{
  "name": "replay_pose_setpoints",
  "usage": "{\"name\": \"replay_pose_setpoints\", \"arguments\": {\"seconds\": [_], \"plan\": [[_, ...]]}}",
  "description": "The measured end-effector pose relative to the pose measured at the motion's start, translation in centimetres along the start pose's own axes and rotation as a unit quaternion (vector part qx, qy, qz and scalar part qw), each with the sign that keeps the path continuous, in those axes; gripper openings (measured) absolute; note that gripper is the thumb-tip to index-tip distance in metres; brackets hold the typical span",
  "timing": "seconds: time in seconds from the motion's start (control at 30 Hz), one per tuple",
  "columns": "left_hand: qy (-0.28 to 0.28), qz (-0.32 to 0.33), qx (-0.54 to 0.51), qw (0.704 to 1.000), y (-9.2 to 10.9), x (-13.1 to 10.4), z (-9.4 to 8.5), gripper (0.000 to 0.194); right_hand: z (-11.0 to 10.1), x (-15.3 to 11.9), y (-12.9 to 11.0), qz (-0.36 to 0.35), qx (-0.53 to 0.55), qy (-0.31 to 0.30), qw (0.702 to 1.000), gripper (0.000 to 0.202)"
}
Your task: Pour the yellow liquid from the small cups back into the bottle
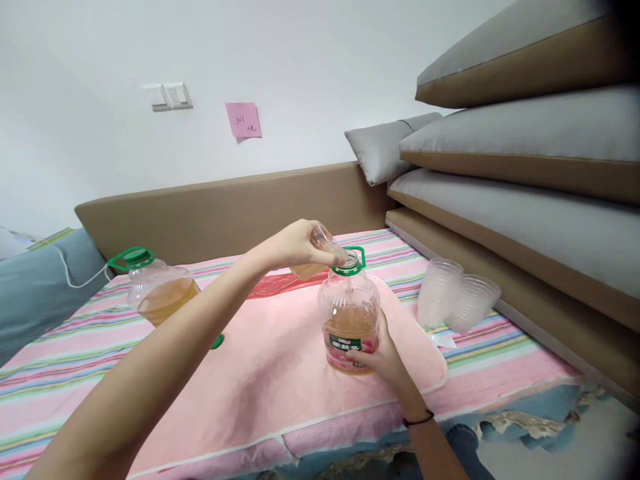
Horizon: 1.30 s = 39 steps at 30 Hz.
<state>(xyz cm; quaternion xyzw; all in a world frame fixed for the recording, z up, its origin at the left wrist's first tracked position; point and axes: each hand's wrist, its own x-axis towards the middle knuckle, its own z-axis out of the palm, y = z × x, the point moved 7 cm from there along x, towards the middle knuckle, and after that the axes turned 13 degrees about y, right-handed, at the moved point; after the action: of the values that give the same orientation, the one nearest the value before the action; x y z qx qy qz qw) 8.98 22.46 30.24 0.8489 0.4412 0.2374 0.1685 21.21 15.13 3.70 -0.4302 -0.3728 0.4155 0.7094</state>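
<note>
My left hand [300, 243] is closed around a clear plastic cup [321, 235], tilted over the mouth of a large clear bottle [350, 293]. A thin stream seems to run down inside the bottle's neck. This bottle stands upright, partly filled with amber liquid, with a green handle ring [356, 265] and a pink and green label [345, 347]. My right hand [383, 360] grips its lower right side. Behind my left hand, something with amber liquid [307, 271] shows, mostly hidden. A green cap [217, 342] lies beside my left forearm.
A second bottle [163, 297] of amber liquid stands at left, green cap on, partly behind my forearm. Two stacks of clear cups [440, 290] [474, 301] lean at right. A pink mat [280, 373] lies under the bottle; large cushions [520, 227] are piled at right.
</note>
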Motion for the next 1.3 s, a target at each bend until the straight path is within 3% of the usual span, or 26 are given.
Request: {"name": "replay_pose_setpoints", "arguments": {"seconds": [0.37,0.73,1.07,1.3], "plan": [[-0.021,0.035,0.043,0.998,0.5,0.7,0.0,0.061,0.1,-0.1,0.7,0.043,0.034,-0.015,0.998,0.115],[-0.037,0.045,0.041,0.997,1.2,0.7,0.0,0.055,0.2,-0.5,-0.6,0.044,0.018,-0.003,0.999,0.107],[-0.060,0.041,0.046,0.996,1.5,0.9,0.1,0.051,0.5,-0.6,0.0,0.072,0.035,-0.027,0.996,0.114],[-0.055,0.013,0.078,0.995,1.9,0.7,-0.4,0.053,0.2,-0.3,-0.2,0.037,0.009,-0.008,0.999,0.112]]}}
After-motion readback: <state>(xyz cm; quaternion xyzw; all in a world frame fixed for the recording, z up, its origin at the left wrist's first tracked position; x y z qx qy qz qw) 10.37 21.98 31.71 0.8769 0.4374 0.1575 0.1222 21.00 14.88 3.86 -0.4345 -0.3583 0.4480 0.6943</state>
